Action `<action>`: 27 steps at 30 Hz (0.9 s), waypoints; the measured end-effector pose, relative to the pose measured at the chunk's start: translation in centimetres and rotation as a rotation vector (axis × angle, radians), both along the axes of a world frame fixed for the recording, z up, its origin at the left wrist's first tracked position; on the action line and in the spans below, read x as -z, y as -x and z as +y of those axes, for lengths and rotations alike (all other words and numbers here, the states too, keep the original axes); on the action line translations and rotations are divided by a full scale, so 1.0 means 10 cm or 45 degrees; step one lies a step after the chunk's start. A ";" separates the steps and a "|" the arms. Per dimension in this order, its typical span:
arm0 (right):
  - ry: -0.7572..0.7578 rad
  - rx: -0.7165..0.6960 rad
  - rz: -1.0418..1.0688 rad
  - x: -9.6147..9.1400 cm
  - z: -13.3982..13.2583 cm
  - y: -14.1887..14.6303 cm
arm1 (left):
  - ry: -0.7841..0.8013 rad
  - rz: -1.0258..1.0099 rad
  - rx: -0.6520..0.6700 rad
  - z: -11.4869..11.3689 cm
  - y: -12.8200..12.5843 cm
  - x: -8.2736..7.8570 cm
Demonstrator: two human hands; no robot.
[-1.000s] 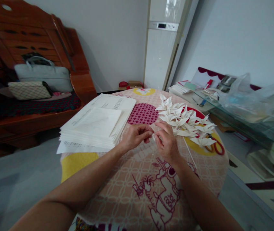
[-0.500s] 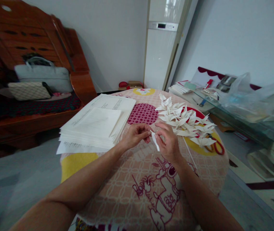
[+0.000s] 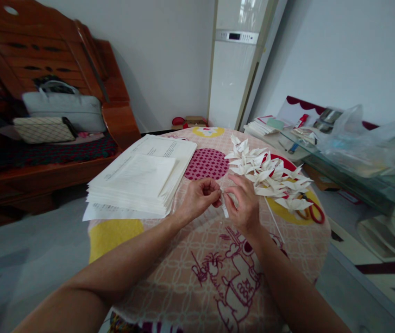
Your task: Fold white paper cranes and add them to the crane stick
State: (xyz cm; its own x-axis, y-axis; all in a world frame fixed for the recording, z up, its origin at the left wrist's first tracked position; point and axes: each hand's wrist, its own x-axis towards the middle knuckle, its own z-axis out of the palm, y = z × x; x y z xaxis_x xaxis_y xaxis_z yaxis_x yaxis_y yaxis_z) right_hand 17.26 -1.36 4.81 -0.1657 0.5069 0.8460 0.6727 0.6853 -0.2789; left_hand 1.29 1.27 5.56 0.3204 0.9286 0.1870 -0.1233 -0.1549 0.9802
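While L hand (image 3: pixel 202 199) & R hand (image 3: pixel 241 203) pinch white paper (image 3: pixel 225 212), less shows than a sec ago, so prob. mid-fold; folded pcs (image 3: pixel 261 175) at 2 o'clock.

I saw the person's left arm (image 3: pixel 128 263) slanting forward and inward, and the right arm (image 3: pixel 284 273) from the other side, both bare. The left hand (image 3: pixel 199 196) and right hand (image 3: pixel 244 203) almost met; their fingers were curled, thumbs close below fingers.
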 end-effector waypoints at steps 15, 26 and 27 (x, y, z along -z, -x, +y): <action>0.010 -0.036 0.112 0.01 0.00 0.01 | -0.078 0.077 0.039 -0.03 -0.02 0.01; -0.072 0.007 0.052 0.00 -0.01 0.04 | -0.118 0.070 0.029 -0.05 -0.02 -0.03; -0.057 -0.011 0.059 -0.01 -0.02 0.04 | -0.130 0.058 0.017 -0.05 -0.02 -0.03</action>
State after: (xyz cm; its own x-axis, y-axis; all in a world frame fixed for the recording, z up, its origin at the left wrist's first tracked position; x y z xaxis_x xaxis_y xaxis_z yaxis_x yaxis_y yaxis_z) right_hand 16.89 -1.53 4.93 -0.1298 0.4667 0.8748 0.6537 0.7036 -0.2784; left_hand 1.50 0.74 5.82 0.3432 0.9010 0.2654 -0.0818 -0.2529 0.9640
